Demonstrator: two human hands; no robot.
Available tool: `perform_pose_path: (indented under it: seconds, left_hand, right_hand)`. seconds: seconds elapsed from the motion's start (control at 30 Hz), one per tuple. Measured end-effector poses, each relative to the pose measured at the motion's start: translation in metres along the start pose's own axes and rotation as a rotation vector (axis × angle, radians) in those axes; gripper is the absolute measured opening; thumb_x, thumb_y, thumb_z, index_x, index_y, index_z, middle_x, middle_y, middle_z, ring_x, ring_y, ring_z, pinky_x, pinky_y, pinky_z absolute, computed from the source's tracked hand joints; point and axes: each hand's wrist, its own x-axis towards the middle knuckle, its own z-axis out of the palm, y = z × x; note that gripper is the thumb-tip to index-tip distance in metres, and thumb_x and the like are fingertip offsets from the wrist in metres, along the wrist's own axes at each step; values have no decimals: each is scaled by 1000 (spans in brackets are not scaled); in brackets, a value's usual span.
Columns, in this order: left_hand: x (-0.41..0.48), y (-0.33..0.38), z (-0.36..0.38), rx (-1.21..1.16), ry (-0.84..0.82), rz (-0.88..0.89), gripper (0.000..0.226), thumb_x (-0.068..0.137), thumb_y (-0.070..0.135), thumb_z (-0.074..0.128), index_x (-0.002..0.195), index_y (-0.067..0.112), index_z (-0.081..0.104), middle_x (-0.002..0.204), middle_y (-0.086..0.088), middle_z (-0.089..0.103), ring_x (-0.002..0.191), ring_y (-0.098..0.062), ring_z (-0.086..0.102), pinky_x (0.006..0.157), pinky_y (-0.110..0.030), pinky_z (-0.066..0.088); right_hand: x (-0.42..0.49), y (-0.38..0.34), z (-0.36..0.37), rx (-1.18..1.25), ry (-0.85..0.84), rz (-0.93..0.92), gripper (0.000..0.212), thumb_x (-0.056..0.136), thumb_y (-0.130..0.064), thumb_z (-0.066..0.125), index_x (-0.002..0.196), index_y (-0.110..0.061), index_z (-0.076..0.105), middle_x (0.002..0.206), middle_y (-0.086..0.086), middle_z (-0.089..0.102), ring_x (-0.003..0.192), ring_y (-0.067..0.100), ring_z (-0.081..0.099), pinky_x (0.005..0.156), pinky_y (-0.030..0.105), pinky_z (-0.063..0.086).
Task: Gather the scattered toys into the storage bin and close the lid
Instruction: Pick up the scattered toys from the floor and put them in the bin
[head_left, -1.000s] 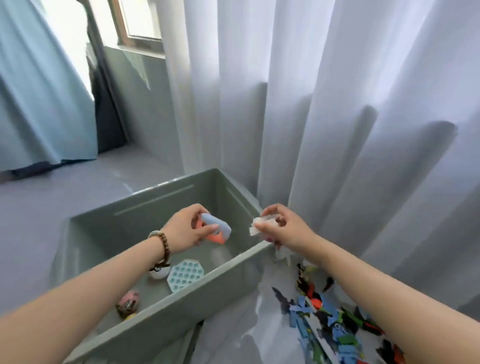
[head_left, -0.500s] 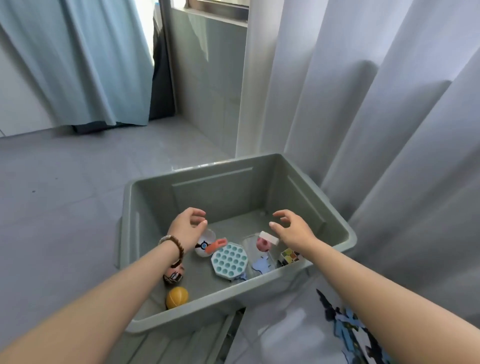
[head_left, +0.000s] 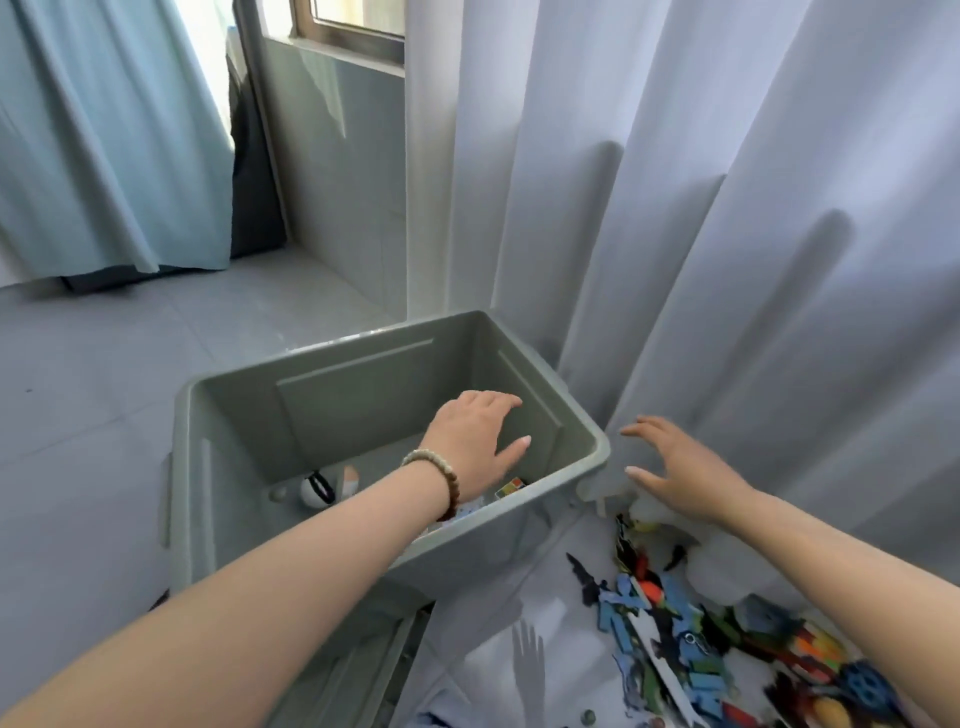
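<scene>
Right hand (head_left: 675, 475) moved out past right corner of storage bin (head_left: 363, 340), fingers spread, empty; left hand (head_left: 475, 441) over bin interior, open, holding nothing. Few toys inside; scattered toys (head_left: 675, 629) heaped on floor (head_left: 540, 608) beside bin's near-right side. Lid not on.

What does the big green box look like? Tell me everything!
The bin is a grey-green plastic tub, rectangular, with a thick rim and raised panels on its inner walls. It stands upright on the grey floor beside the white curtain, lid off. A few toys lie at its bottom. The left hand hovers open over it.
</scene>
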Motion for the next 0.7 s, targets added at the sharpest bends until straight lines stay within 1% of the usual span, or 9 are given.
perform_pose_path:
  seconds: [0.1, 0.2, 0.33, 0.47, 0.57, 0.67, 0.7]
  left_hand:
    - [17, 55, 16, 120, 10, 137, 58, 93, 53, 36, 142, 23, 31, 149, 4, 32, 139, -16, 24, 117, -33, 16]
    - [35, 107, 45, 188, -42, 217, 64, 92, 58, 32, 144, 22, 26, 153, 1, 25, 142, -19, 19, 118, -37, 12]
    - [54, 167, 106, 187, -191, 259, 66, 91, 60, 32, 144, 21, 27, 151, -1, 28, 139, -20, 24, 115, -36, 19]
    - [60, 209, 183, 168, -388, 276, 65, 90, 60, 34, 142, 19, 31, 147, -2, 35, 133, -22, 33, 107, -38, 30]
    - [61, 232, 239, 173, -538, 291, 67, 91, 59, 35, 143, 20, 27, 147, -3, 34, 133, -24, 34, 106, -38, 33]
    - [64, 250, 288, 149, -643, 299, 67, 91, 58, 36, 145, 20, 23, 150, -2, 30, 135, -24, 30, 108, -39, 34]
    - [66, 256, 304, 137, -665, 301, 67, 91, 58, 36, 145, 20, 23, 150, -2, 30, 135, -24, 30, 107, -38, 34]
  right_hand:
    - [-33, 53, -12, -41, -12, 83, 54, 93, -38, 52, 142, -31, 31, 156, -8, 17, 139, 16, 30, 110, 33, 30]
    - [-68, 112, -14, -55, -33, 159, 56, 92, -40, 53, 143, -31, 30, 156, -8, 15, 141, 16, 24, 111, 33, 28]
    - [-115, 194, 2, -16, -89, 290, 62, 90, -40, 56, 144, -28, 29, 156, -5, 16, 142, 17, 23, 112, 31, 26]
    - [-154, 270, 42, 88, -163, 454, 66, 87, -43, 59, 143, -26, 30, 154, 0, 22, 140, 19, 26, 112, 29, 24]
    - [-175, 316, 79, 198, -202, 567, 66, 85, -45, 61, 141, -21, 34, 148, 5, 33, 134, 22, 35, 108, 29, 29]
    - [-187, 351, 111, 340, -199, 665, 59, 87, -37, 62, 137, -15, 39, 140, 8, 40, 126, 24, 43, 99, 27, 35]
    - [-189, 361, 120, 382, -195, 694, 58, 87, -37, 62, 137, -15, 40, 139, 8, 41, 124, 24, 45, 98, 27, 36]
